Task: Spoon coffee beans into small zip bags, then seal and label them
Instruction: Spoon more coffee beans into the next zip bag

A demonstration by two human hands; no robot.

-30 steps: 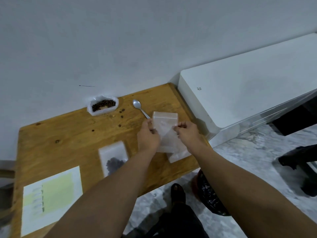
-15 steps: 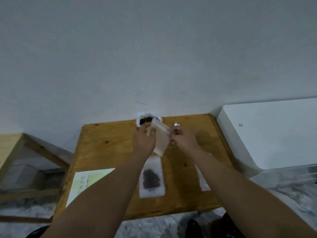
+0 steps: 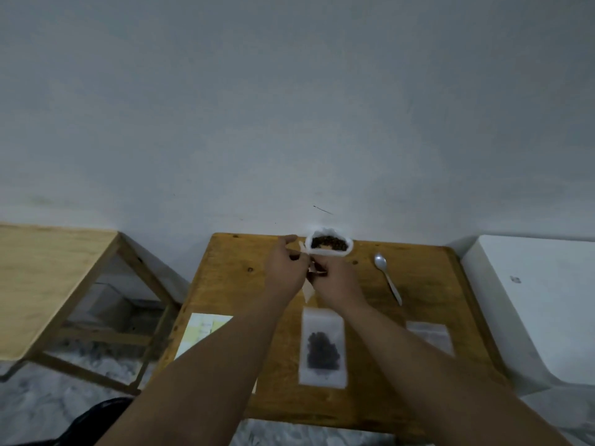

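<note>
Left hand [image 3: 285, 268], right hand [image 3: 338, 278] pinch empty zip bag [image 3: 308, 289], apparently at mouth; spoon [image 3: 388, 278] at 3 o'clock, handle toward 5, nearer right

Three zip bags [image 3: 308, 289] [image 3: 323, 346] [image 3: 429, 333], one spoon [image 3: 388, 278], one pouch of beans [image 3: 329, 243], one label sheet [image 3: 201, 329], two tables [image 3: 231, 284] [image 3: 48, 268]; two hands [image 3: 286, 272] [image 3: 338, 280]

Your grip pinches a translucent empty zip bag [image 3: 308, 289] (mostly hidden); the open bean pouch [image 3: 329, 244] sits just beyond, the spoon [image 3: 388, 278] lies to its right, the filled bag [image 3: 323, 349] flat nearer you.
</note>
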